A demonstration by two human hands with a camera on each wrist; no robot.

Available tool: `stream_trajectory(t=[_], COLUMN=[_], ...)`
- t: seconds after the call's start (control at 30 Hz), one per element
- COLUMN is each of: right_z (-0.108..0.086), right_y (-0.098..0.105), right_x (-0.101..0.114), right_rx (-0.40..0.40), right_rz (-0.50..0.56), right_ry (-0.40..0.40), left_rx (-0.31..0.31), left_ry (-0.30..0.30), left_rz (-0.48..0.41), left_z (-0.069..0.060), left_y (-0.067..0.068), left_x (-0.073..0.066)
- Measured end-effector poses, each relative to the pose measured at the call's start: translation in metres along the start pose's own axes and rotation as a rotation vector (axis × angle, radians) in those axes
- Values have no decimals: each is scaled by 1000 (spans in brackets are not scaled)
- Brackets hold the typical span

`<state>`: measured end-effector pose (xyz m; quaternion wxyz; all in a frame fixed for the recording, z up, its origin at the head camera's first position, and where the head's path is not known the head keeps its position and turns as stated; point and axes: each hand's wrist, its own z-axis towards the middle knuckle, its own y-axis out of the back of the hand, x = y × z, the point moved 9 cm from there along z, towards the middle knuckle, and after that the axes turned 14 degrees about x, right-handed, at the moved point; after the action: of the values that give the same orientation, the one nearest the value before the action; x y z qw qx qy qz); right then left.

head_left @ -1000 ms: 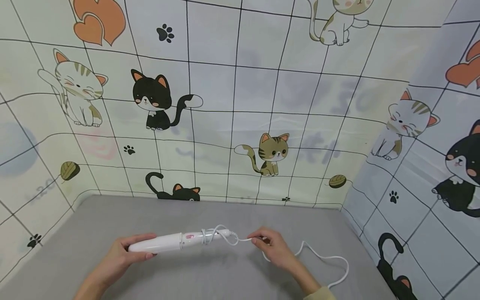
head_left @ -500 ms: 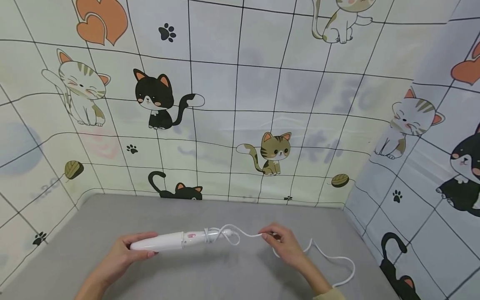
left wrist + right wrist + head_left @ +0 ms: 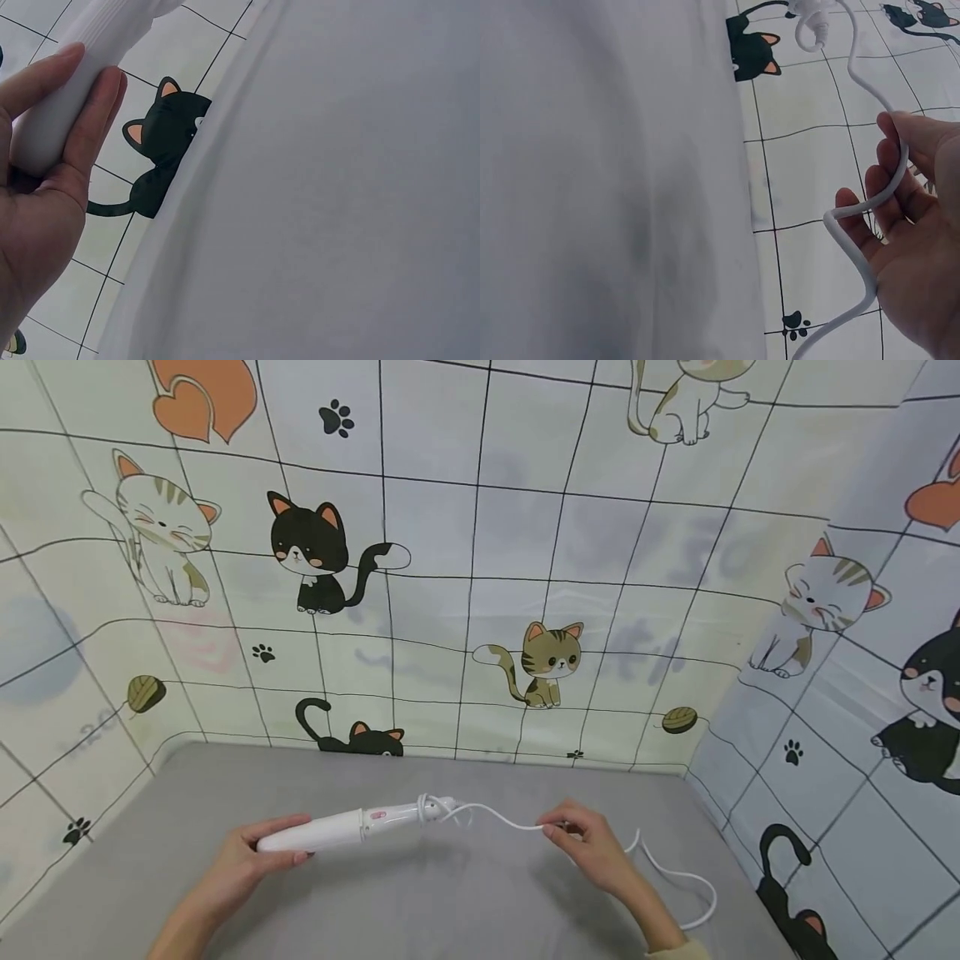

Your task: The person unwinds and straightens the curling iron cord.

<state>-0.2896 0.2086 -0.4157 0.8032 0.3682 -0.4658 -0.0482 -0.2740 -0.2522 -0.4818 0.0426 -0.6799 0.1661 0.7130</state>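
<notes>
A white wand-shaped electric appliance [image 3: 337,831] with a small pink mark is held above the grey surface, tilted up to the right. My left hand [image 3: 243,864] grips its thick left end, thumb on one side and fingers on the other, as the left wrist view confirms. The white cord [image 3: 506,818] is looped round the thin right end. My right hand [image 3: 592,852] pinches the cord a short way off that end. In the right wrist view, the cord [image 3: 855,255] runs from the pinch across the fingers and hangs in bends below the palm.
A grey cloth-covered surface [image 3: 337,918] lies under both hands. Behind it and to the right stand cloth walls [image 3: 427,635] printed with cats, paw prints and grid lines. The cord's free part [image 3: 705,893] curves out beyond my right forearm.
My right hand has moved right and slightly up, drawing out more cord from the appliance's end. The appliance's right end has risen a little; my left hand keeps its grip.
</notes>
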Motion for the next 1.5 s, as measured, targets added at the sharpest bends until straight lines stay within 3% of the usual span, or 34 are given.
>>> stream_trajectory(t=[0.2,0.4,0.6,0.77,1.03,1.2,1.5], right_z=[-1,-4,-5,-3,0,9,29], right_y=[-7,-18,-22,-28,-38,-44,-61], right_x=[-3,-16,-23,-24,-26,-23,-3], right_rx=[113,247,279,314,324,288,223], right_rz=[14,-1,-37,-47,-79,-37,33], right_ry=[41,-55,-84,-103,-128,-140,-69], left_rx=[-29,-20,9,29,42,44,46], left_ry=[-56,-69,-128,-134,-71,-91,-89], left_rz=[-35,-29,-107,-99,-77,-65,-60], left_z=[-2,-3,-2,-1,0,-2,-3], left_y=[4,0,-1,-1,-1,-2,-3], left_x=[-3,-3,-9,-10,-5,-8,-8])
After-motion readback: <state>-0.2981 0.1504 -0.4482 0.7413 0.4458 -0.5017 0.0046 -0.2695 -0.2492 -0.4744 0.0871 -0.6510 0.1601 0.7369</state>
